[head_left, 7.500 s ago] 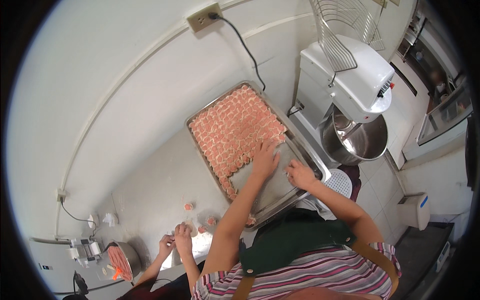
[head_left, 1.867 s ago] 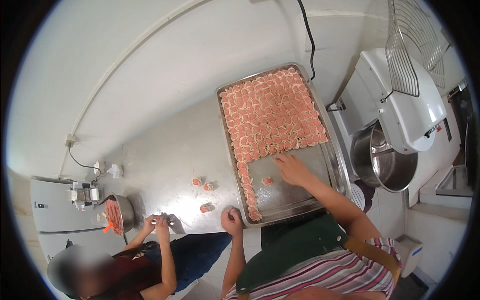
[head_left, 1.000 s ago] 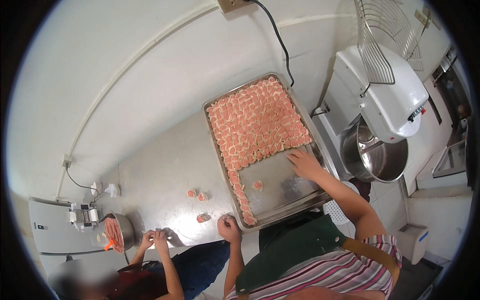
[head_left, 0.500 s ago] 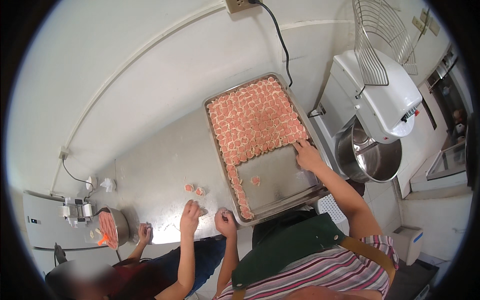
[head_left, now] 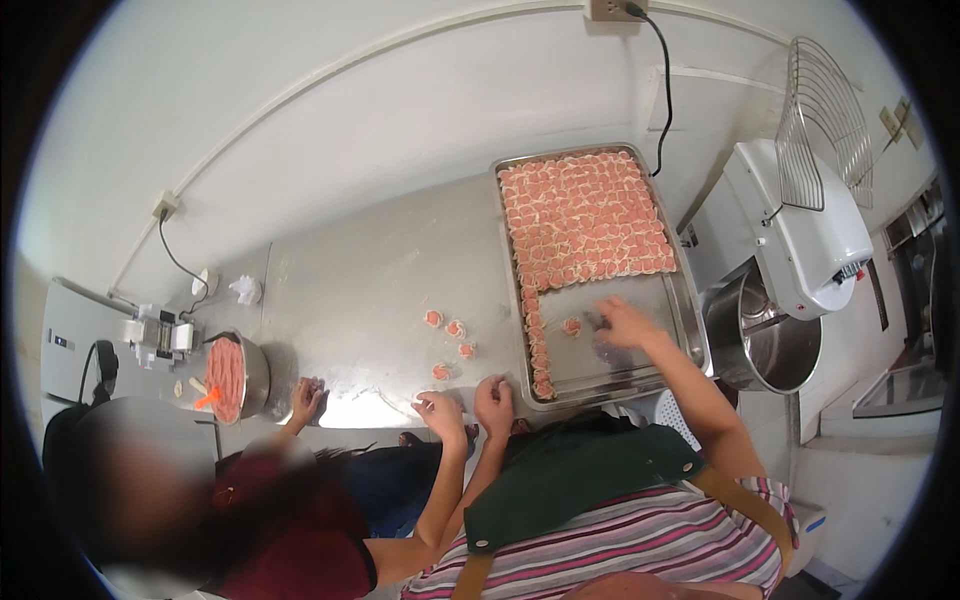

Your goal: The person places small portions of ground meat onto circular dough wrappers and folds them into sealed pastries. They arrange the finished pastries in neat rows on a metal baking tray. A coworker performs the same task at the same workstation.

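Observation:
A large metal tray (head_left: 655,380) holds tight rows of open-topped dumplings (head_left: 585,215) with pink filling, plus a single column down its left side. One loose dumpling (head_left: 571,326) sits apart on the bare part of the tray. Just right of it, my right hand (head_left: 630,325) hovers with fingers apart and nothing visible in them. My left hand (head_left: 493,405) is closed at the table's front edge, left of the tray; whatever its curled fingers hold is hidden. Several dumplings (head_left: 456,328) lie loose on the steel table (head_left: 370,270) beyond it.
On my left a co-worker's hand (head_left: 438,412) works beside mine, the other hand (head_left: 308,398) near a metal bowl (head_left: 257,375) of pink filling with an orange-handled tool (head_left: 208,399). A dough mixer (head_left: 800,230) with a steel bowl stands right of the tray.
My right hand has drawn back from the dumpling rows toward the loose dumpling. More dumplings lie on the table than before. The whole view has swung left.

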`<state>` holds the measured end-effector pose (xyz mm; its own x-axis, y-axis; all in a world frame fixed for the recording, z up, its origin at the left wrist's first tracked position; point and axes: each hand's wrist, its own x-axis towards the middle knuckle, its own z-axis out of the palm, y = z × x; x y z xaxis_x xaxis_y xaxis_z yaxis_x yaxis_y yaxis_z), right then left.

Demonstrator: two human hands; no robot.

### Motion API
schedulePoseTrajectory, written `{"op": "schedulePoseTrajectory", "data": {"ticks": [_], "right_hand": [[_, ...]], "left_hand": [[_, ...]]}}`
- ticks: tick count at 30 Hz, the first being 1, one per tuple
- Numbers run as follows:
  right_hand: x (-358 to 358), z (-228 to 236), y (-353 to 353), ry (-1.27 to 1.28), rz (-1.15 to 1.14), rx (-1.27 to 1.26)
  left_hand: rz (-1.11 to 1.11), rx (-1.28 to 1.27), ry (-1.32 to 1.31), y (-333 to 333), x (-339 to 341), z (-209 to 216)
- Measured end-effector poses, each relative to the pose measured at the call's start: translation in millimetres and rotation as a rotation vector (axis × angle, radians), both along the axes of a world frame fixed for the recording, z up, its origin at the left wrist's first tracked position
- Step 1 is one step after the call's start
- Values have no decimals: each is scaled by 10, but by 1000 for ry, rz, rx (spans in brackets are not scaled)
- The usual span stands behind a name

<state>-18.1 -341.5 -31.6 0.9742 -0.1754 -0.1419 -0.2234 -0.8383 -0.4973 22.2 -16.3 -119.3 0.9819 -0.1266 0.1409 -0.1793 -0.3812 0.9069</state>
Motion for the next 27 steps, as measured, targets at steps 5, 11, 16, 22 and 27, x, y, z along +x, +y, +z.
{"op": "schedulePoseTrajectory", "data": {"ticks": [5, 11, 16, 22, 27], "right_hand": [[391, -146, 447, -65, 29, 220], [866, -553, 765, -345, -391, 122], [950, -660, 835, -413, -412, 148], [954, -633, 934, -523, -519, 108], [910, -538, 1027, -500, -610, 342]], "left_hand": [[-163, 52, 72, 109, 68, 45], [-182, 99, -17, 140, 91, 79], [-213, 123, -86, 141, 81, 186], [-195, 106, -126, 128, 66, 211], [-186, 97, -192, 111, 67, 204]]}}
